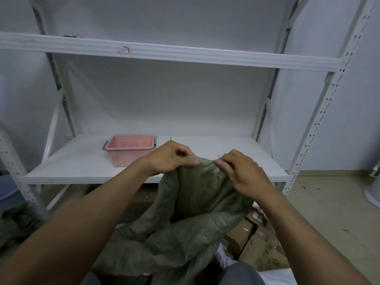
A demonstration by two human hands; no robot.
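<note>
At the far left edge, low: part of a blue container (8,188), and below it a crumpled heap of green fabric (18,225), blurred. What the heap is cannot be told.

Lower shelf board (82,163), white, runs across the middle of the view. The pink tub (128,150) stands on it left of centre, upright, open side up, with grey handles at both ends. Nothing is visible inside it. The upper shelf (185,53) is white, with a small red-marked scrap at its front edge.

Left hand (170,158): raised in front of the shelf edge, just right of the tub and not touching it. Fingers curled, thumb and fingers pinching the top hem of the green woven sack (197,202).

The sack hangs from both hands in front of the lower shelf board. Its mouth is slack and partly open below the hem, and the lower part lies bunched over the person's lap. Contents not visible.

Right hand (242,173): close beside the left, fingertips pinching the same hem. The two grips sit near each other, with a short span of hem between them.

Right of the sack, on the floor: cardboard boxes (244,233), flattened or stacked, I cannot tell which. Far right: the rack's perforated upright (320,120), white.
</note>
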